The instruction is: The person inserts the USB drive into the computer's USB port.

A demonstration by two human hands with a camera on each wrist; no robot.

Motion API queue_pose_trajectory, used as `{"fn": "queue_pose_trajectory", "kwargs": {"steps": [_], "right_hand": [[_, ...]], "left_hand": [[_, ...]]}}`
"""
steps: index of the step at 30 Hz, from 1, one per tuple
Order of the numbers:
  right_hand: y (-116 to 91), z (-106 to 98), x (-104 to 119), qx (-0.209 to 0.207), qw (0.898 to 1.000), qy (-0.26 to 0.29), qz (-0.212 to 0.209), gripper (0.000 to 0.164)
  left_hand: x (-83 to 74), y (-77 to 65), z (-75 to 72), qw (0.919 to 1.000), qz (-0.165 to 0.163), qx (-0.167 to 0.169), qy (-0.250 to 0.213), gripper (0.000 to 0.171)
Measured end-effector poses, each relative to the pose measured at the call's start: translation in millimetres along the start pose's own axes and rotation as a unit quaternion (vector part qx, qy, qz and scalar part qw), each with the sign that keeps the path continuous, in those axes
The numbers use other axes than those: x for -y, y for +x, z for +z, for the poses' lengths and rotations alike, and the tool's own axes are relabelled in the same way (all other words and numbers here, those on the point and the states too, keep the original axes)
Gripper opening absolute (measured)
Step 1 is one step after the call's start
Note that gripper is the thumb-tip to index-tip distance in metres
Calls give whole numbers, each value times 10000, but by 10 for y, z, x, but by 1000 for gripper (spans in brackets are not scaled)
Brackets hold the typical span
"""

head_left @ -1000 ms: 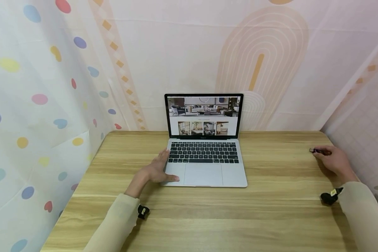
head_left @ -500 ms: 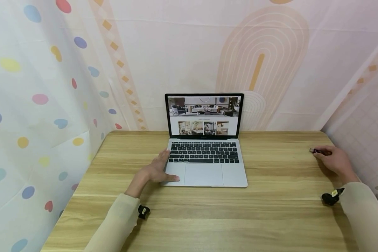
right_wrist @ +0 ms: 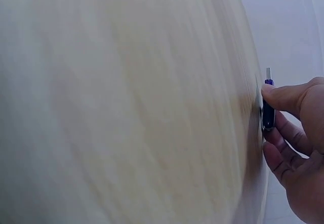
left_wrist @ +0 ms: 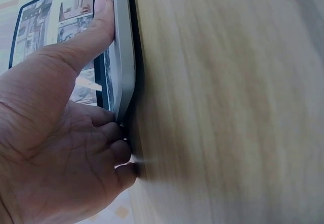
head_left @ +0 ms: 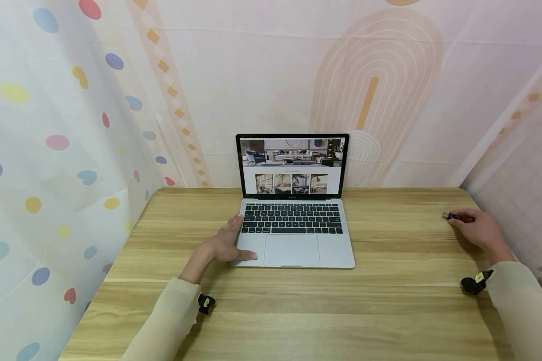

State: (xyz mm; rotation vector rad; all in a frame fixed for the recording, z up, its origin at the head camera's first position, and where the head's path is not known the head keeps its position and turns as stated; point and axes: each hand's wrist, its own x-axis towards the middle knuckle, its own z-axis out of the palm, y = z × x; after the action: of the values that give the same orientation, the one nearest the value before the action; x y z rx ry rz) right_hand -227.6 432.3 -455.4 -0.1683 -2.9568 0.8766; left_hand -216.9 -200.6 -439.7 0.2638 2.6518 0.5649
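A silver metal laptop with black keys (head_left: pixel 293 220) sits open on the pale brown wood worktop (head_left: pixel 275 316). Its lit screen (head_left: pixel 293 169) stands up at the back, with 1 wide picture of a room on it and 4 small pictures in a row below. The person's left grip (head_left: pixel 228 241) holds the laptop's left edge, thumb on top and fingers against the side. The right grip (head_left: pixel 481 228), well apart to the right of the laptop, pinches a small black and purple USB stick (right_wrist: pixel 269 107). The stick's silver end points toward the laptop; whether it touches the worktop is hard to tell. Behind the laptop hangs a pale cloth with peach arches (head_left: pixel 257 80). A white cloth with coloured spots (head_left: pixel 77 145) hangs to its left.
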Motion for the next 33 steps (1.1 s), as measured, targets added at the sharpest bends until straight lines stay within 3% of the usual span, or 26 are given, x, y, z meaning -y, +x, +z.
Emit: {"fn": "queue_pose_trajectory", "kwargs": {"steps": [25, 33], "right_hand": [[-69, 4, 38, -115, 9999, 90, 53, 47], [-19, 37, 35, -283, 9995, -5, -123, 44]], "left_hand": [[1, 31, -6, 9999, 105, 44, -53, 127], [28, 24, -4, 9999, 87, 18, -94, 127]]}}
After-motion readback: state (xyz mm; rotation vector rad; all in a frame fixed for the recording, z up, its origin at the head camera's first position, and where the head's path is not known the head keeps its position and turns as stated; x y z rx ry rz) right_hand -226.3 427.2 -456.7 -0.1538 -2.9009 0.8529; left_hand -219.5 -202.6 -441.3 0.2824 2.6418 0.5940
